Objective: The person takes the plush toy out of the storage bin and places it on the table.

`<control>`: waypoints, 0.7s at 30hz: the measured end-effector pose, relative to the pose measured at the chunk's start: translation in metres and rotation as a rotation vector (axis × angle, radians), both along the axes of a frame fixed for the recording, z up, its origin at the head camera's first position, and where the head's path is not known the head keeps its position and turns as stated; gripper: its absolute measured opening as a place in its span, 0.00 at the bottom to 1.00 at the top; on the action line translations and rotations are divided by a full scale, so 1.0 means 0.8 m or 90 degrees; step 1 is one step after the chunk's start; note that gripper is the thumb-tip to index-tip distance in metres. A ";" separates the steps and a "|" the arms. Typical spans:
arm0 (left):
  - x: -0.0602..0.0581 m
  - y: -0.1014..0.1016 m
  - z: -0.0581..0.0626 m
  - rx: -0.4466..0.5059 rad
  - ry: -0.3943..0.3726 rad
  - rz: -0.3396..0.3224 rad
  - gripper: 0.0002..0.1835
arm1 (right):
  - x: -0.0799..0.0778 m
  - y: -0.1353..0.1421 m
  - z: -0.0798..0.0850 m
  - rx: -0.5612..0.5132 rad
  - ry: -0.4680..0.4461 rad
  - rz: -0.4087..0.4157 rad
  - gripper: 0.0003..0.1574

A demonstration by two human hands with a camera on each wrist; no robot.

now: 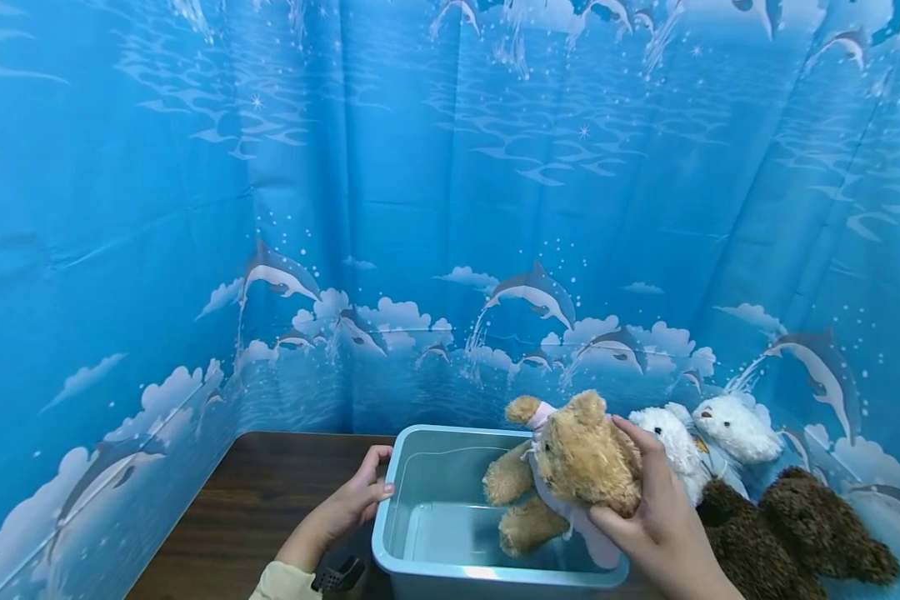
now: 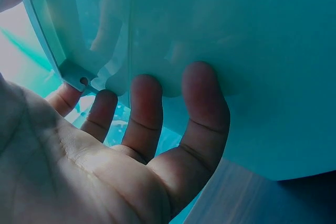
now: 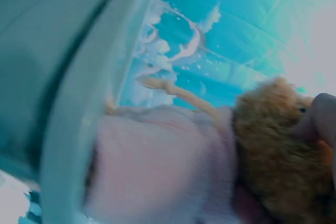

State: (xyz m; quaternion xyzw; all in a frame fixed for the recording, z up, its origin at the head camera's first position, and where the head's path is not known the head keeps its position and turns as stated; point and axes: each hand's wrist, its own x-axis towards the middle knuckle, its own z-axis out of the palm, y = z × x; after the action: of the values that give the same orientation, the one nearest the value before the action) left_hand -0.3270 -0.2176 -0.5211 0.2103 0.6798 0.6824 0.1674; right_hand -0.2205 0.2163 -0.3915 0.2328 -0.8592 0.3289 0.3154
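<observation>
A light blue plastic bin point(image 1: 450, 477) stands on the table. My left hand point(image 1: 348, 507) grips its left rim, thumb over the edge; in the left wrist view the fingers touch the bin's outer wall point(image 2: 273, 93). My right hand point(image 1: 667, 521) holds a tan teddy bear point(image 1: 588, 458) by the head, thumb on one side and fingers on the other. The bear tilts over the bin's right part, its legs hanging inside. In the right wrist view its pale pink clothing point(image 3: 157, 166) lies beside the bin's rim point(image 3: 73, 114), slightly blurred.
Right of the bin sit two white plush toys point(image 1: 738, 429) and dark brown plush toys point(image 1: 825, 521), close to my right forearm. Dark wooden table point(image 1: 270, 492) extends left of the bin. A blue dolphin-print curtain point(image 1: 495, 208) hangs behind and at both sides.
</observation>
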 end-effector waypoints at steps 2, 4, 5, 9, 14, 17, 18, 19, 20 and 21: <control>0.000 0.000 0.000 0.000 0.002 0.000 0.37 | 0.005 0.008 0.002 -0.028 0.060 -0.005 0.74; 0.000 0.000 0.000 0.001 0.005 -0.001 0.37 | 0.009 0.018 0.005 -0.066 0.115 0.007 0.67; 0.000 0.000 0.000 0.002 0.008 -0.003 0.37 | 0.011 0.023 0.008 -0.091 0.141 0.017 0.62; -0.001 -0.001 -0.001 0.005 0.013 -0.010 0.36 | 0.020 0.040 0.020 -0.171 0.253 0.051 0.41; -0.001 -0.001 -0.001 0.007 0.016 -0.004 0.37 | 0.043 0.053 0.044 -0.264 0.356 0.041 0.38; -0.001 -0.001 -0.001 0.006 0.017 -0.003 0.37 | 0.052 0.065 0.055 -0.317 0.418 0.011 0.38; -0.001 0.000 -0.001 0.004 0.017 -0.003 0.37 | 0.054 0.071 0.056 -0.324 0.432 -0.021 0.40; -0.001 -0.001 -0.001 0.002 0.018 -0.003 0.37 | 0.056 0.078 0.057 -0.327 0.437 -0.052 0.44; -0.001 -0.001 -0.001 -0.001 0.017 -0.001 0.37 | 0.057 0.087 0.055 -0.340 0.442 -0.065 0.46; -0.001 -0.001 -0.001 -0.003 0.016 0.002 0.37 | 0.058 0.094 0.053 -0.350 0.445 -0.085 0.47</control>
State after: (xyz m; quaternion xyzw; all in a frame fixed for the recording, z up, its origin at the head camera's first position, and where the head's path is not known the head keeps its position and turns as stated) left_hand -0.3279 -0.2181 -0.5222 0.2177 0.6838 0.6783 0.1582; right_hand -0.1741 0.2918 -0.3491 0.1816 -0.5946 0.4258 0.6573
